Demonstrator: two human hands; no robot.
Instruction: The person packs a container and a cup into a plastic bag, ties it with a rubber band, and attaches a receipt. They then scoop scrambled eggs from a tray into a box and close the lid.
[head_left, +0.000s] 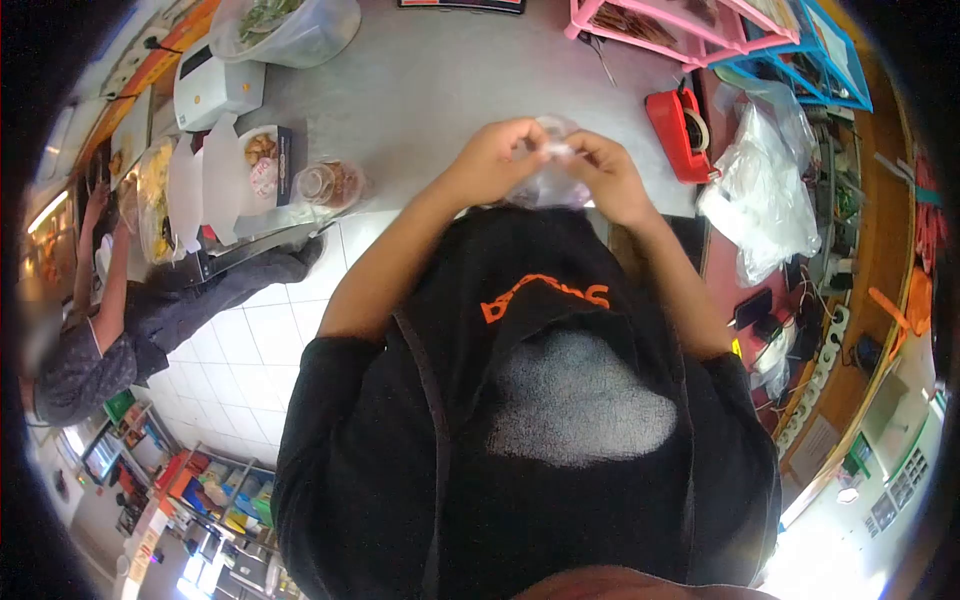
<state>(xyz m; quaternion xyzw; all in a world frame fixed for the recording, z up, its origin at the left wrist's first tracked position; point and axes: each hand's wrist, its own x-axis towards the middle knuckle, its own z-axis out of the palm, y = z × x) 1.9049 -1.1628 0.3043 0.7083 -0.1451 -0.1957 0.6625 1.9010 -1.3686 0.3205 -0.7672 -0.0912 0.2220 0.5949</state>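
Note:
My left hand and my right hand meet above the near edge of the metal counter. Between them is a small clear plastic bag, pinched near its top by the fingers of both hands. What the bag holds is blurred and partly hidden by my hands. A red tape dispenser stands to the right of my right hand. Left of my left hand, a clear container with brown contents sits by the counter's edge.
An open white box with food stands at the left, near a white machine and a clear tub of greens. Clear plastic bags lie at the right below a pink rack. Another person works at far left.

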